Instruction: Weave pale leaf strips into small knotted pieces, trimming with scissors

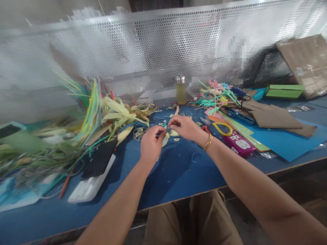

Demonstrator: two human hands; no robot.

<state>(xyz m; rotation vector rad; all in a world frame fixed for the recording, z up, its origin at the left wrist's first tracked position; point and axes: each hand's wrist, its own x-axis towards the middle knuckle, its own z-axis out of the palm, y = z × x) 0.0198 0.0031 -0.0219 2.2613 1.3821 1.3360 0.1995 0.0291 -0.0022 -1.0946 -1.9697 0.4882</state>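
Note:
My left hand (152, 143) is in a pinch, thumb against fingers, over the middle of the blue table (168, 180). A small thin, dark piece shows at its fingertips, too fine to name. My right hand (185, 128), with a gold bracelet (208, 142) on the wrist, is curled with its fingertips close to the left ones; what they grip, if anything, is hidden. Beneath both hands lie pale yellow-green scraps (174, 133) like corn husk. To the left is a pile of dried corn husks (119, 110).
Scissors with yellow handles (222, 129) and a magenta case (240, 144) lie on the right, beside blue paper (288, 146) and brown cardboard (276, 117). A bottle (181, 92) stands behind. At left are a black phone (100, 160) on a white object and colored strips (90, 112).

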